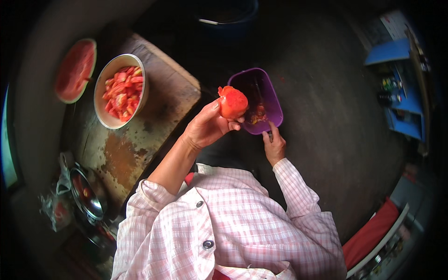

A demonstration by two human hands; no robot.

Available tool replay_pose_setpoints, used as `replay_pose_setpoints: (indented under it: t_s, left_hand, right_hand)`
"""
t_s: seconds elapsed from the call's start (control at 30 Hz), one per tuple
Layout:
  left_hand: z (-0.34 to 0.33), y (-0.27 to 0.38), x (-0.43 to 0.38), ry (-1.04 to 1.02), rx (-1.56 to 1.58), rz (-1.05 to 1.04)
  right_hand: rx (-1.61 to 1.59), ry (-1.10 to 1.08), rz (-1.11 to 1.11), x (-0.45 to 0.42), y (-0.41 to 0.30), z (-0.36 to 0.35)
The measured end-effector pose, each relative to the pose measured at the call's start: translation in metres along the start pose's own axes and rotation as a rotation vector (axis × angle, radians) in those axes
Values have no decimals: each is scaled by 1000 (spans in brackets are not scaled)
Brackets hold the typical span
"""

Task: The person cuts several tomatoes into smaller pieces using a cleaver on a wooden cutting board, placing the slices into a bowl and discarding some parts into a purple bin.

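My left hand (213, 122) holds a wet, red tomato (233, 102), seemingly peeled, between thumb and fingers. Beside it, my right hand (274, 144) is closed around a small dark handle at the near rim of a purple plastic bin (273, 94); what the handle belongs to is hard to make out. Red and yellow scraps (258, 115) lie inside the bin. A pale round bowl (145, 94) of cut tomato pieces (124, 91) stands on the worn table to the left.
Behind the bowl lies a cut watermelon half (75, 71). The stained wooden table (164, 115) has its edge beside my left arm. A metal pot (87, 192) and a plastic bag (56, 210) are at lower left. Blue shelves (388, 52) stand at right, a dark bucket (229, 21) ahead.
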State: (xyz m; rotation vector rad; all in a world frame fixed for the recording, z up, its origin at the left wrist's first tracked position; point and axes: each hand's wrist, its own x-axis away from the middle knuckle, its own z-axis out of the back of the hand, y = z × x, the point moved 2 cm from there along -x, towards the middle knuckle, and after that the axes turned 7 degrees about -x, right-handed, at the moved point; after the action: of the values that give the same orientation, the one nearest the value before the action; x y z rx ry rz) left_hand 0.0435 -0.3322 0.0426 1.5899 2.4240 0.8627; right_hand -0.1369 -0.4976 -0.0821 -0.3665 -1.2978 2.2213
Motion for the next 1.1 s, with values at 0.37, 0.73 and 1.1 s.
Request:
replay_pose_setpoints:
  t_s: [0.37, 0.73, 1.1]
  left_hand:
    - [30, 92, 189, 724, -725, -528]
    - [142, 82, 354, 1686, -1592, -399]
    - [142, 73, 358, 1654, -1413, -613]
  right_hand:
    - [39, -209, -135, -27, 53, -47]
    - [-66, -626, 484, 5, -176, -74]
    - [33, -1136, 448, 62, -310, -214]
